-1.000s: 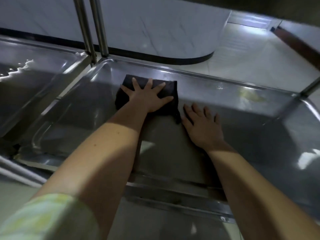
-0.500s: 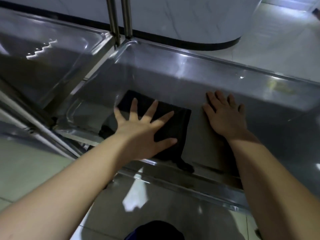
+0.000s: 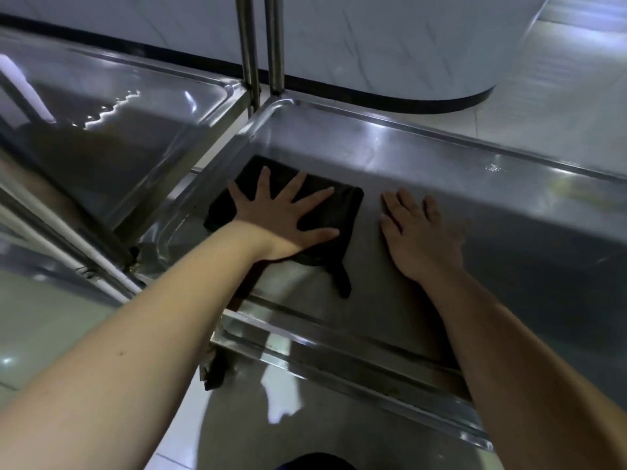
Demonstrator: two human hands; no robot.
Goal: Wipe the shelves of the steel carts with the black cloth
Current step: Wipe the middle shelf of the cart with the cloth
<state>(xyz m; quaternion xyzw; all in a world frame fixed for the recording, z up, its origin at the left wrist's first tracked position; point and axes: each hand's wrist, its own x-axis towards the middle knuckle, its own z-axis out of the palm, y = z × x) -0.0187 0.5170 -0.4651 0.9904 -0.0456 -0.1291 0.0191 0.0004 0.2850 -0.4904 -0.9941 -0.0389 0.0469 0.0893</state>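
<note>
Cloth displacement on the cart shelf (image 3: 369,300).
The left hand (image 3: 285,222) has pushed the black cloth (image 3: 349,212) from the near edge back toward the far-left corner.

Folded black cloth (image 3: 325,212) flat on steel shelf (image 3: 424,171)

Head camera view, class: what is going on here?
A person is wiping a shiny steel cart shelf. The left hand presses a folded black cloth flat, fingers spread, near the shelf's left end. The right hand rests flat on bare steel beside the cloth, not touching it. A second steel cart stands alongside.
</note>
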